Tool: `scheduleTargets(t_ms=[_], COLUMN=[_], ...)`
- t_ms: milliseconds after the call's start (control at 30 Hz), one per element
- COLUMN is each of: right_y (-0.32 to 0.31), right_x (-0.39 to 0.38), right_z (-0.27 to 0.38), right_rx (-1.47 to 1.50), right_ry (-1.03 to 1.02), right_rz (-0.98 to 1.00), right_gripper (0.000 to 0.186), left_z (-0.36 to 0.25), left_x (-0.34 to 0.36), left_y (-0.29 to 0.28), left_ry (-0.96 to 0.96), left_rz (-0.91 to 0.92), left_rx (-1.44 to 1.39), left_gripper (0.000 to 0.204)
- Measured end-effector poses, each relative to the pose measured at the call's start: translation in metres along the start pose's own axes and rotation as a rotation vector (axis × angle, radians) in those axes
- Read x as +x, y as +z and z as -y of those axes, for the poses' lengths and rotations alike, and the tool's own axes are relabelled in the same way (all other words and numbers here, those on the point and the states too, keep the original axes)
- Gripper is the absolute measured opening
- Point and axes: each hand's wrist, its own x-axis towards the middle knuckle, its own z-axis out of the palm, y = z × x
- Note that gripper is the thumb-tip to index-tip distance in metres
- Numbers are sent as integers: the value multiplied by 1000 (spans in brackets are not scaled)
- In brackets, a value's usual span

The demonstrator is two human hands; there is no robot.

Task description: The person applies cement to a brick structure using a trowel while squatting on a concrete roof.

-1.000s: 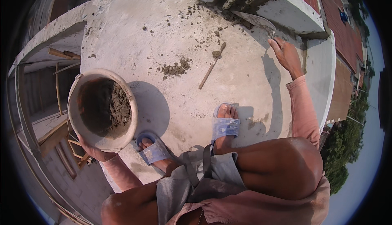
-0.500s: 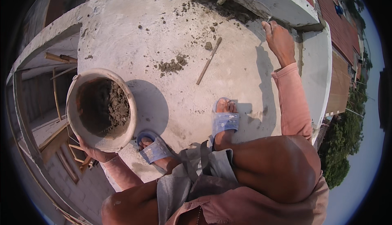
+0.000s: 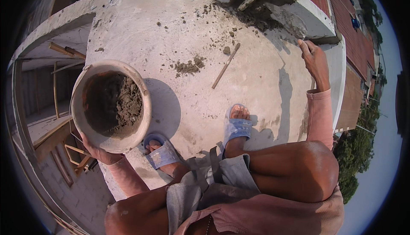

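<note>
My left hand (image 3: 101, 151) grips the near-left side of a pale, stained bucket (image 3: 144, 107), its fingers partly hidden behind the wall. The bucket is tilted so its mouth shows. Wet grey mortar (image 3: 129, 102) clings along its right inner side. At the far right, my right hand (image 3: 315, 62) is closed on a trowel (image 3: 290, 20); its grip is mostly hidden by the fingers. The mortar-smeared blade lies up against a low concrete block edge (image 3: 315, 15), beside fresh dark mortar (image 3: 261, 20).
A short stick (image 3: 226, 66) and mortar crumbs (image 3: 189, 66) lie on the pale concrete slab (image 3: 171, 38). My sandalled feet (image 3: 238, 126) rest on it. An open drop with timber poles (image 3: 56, 90) lies left of the slab; trees (image 3: 354, 162) and roofs are beyond the right edge.
My right hand has shifted right and slightly nearer, carrying the trowel along the concrete edge. The bucket stays in my left hand, a little farther right in view. The whole view has shifted slightly.
</note>
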Motion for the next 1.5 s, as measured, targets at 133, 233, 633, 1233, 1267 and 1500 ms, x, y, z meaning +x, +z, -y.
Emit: scheduleTargets(t_ms=[133,233,633,1233,1267,1500], right_y=[35,47,-15,84,76,55], right_x=[26,35,14,23,19,15], right_z=[-8,-1,-35,-12,-9,-11], right_rx=[-166,-286,-104,-135,-144,-36], right_ry=[5,7,-230,-62,-60,-69], right_rz=[36,39,-152,26,3,-95], right_gripper=[47,46,50,38,37,38], left_z=[3,1,-25,-12,-16,-29], left_x=[1,1,11,6,6,13], left_y=[0,10,25,13,18,34], left_ry=[-75,-71,-336,-286,-283,-422], left_rz=[-9,22,-61,-32,-28,-109], left_rx=[12,-57,-428,-320,-315,-458], left_gripper=[47,47,49,55,55,49])
